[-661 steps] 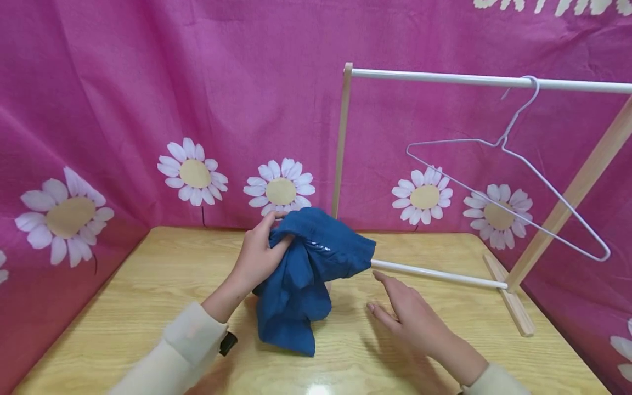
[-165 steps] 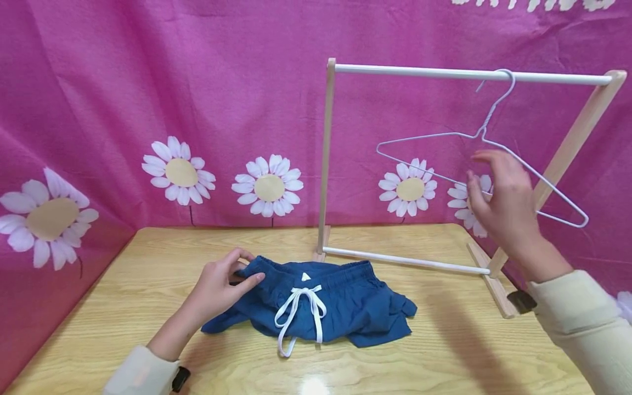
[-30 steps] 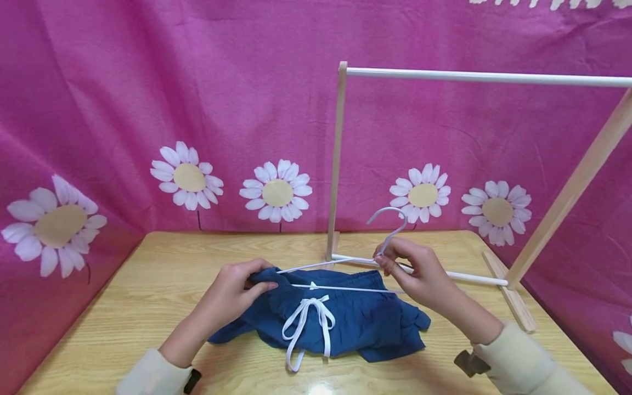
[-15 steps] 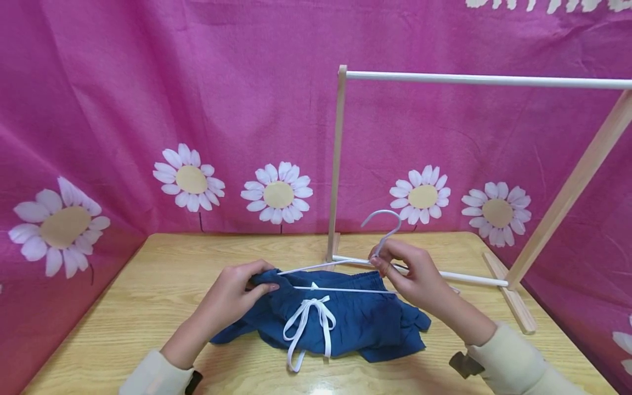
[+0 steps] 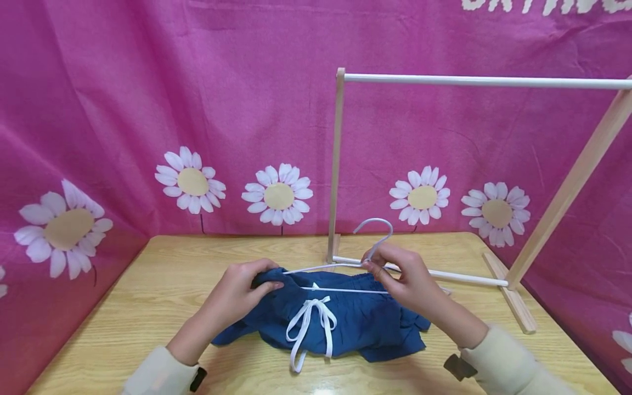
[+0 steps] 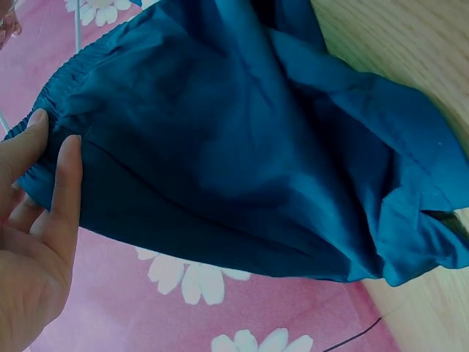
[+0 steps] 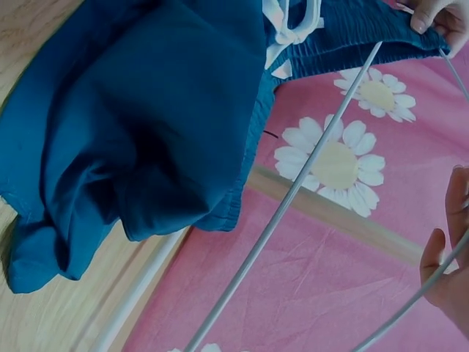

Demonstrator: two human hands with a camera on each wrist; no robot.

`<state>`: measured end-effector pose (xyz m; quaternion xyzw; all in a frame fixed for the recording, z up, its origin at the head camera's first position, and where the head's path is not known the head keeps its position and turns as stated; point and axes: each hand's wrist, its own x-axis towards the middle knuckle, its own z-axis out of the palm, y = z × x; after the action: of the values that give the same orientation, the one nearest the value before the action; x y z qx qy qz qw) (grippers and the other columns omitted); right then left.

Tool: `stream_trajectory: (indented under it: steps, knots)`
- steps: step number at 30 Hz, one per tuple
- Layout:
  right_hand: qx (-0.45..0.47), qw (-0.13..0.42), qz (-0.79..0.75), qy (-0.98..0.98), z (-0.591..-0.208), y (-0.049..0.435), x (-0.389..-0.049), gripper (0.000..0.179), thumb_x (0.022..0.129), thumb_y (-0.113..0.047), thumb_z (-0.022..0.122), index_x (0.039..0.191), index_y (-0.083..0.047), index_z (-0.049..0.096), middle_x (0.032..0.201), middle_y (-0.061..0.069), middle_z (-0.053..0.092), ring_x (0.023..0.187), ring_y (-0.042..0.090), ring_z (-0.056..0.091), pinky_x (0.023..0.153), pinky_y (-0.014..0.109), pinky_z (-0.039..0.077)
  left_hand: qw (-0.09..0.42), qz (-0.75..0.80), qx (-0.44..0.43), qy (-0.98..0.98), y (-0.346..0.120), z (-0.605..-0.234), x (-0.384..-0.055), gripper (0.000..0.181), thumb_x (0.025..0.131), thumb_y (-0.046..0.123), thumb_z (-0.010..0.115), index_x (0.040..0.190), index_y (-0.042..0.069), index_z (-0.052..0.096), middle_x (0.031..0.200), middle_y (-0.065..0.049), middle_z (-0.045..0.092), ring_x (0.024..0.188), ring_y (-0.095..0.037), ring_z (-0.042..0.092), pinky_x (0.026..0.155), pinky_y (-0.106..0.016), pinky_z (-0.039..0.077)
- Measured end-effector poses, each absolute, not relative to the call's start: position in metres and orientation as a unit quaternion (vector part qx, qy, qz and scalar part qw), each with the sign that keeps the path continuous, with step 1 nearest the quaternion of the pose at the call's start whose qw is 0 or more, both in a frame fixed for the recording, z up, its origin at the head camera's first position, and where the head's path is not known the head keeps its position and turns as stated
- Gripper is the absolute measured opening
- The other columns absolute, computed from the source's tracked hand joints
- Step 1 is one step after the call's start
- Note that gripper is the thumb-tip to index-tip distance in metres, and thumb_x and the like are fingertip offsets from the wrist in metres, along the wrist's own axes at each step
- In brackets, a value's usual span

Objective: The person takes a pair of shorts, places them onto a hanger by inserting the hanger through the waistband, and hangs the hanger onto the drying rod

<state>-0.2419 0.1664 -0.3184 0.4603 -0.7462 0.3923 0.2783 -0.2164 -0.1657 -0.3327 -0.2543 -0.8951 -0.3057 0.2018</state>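
Blue shorts (image 5: 365, 323) with a white drawstring bow (image 5: 311, 321) lie on the table, waistband towards the back. My left hand (image 5: 239, 289) pinches the waistband's left end between thumb and fingers, lifting it a little. A white wire hanger (image 5: 340, 290) has its left end tucked inside that waistband corner, which hides the tip. Just below the hook, my right hand (image 5: 405, 274) pinches the hanger's neck. The right wrist view shows the hanger's bottom wire (image 7: 293, 192) running into the waistband opening. The hanger's right end sticks out past my right hand, beyond the shorts.
Behind the shorts and to the right stands a rack with wooden posts (image 5: 337, 164), a white top rail (image 5: 484, 81) and a white lower bar (image 5: 469, 277). A pink curtain (image 5: 237, 99) with printed daisies surrounds the wooden table (image 5: 143, 307).
Earlier the shorts hung bunched from my left hand, then lay spread out. My right hand has taken the hanger off the rail. Over the last second it has slid the hanger slightly left.
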Motion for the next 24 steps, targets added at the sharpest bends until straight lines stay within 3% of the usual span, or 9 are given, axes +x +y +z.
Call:
stream_trajectory:
  steps: [7,24]
  knots:
    - [0.462,0.282,0.385,-0.747,-0.319,0.161,-0.239,0.028,0.085,0.011,0.073,0.090,-0.016,0.067,0.092,0.002,0.070,0.079,0.012,0.063,0.070,0.022,0.055,0.199,-0.309,-0.250,-0.895,-0.159,-0.330,-0.217,0.024,0.086,0.009,0.082,0.108,0.015,0.074,0.098,0.004,0.076,0.085,-0.008,0.068,0.083,-0.033,0.060]
    - [0.459,0.278,0.385,-0.751,-0.320,0.150,-0.237,0.022,0.087,0.008,0.073,0.095,-0.012,0.069,0.093,0.000,0.070,0.081,0.011,0.064,0.072,0.026,0.057,0.216,-0.311,-0.267,-0.886,-0.147,-0.329,-0.217,0.020,0.087,0.010,0.081,0.105,0.016,0.074,0.096,0.004,0.076,0.084,-0.007,0.068,0.082,-0.031,0.060]
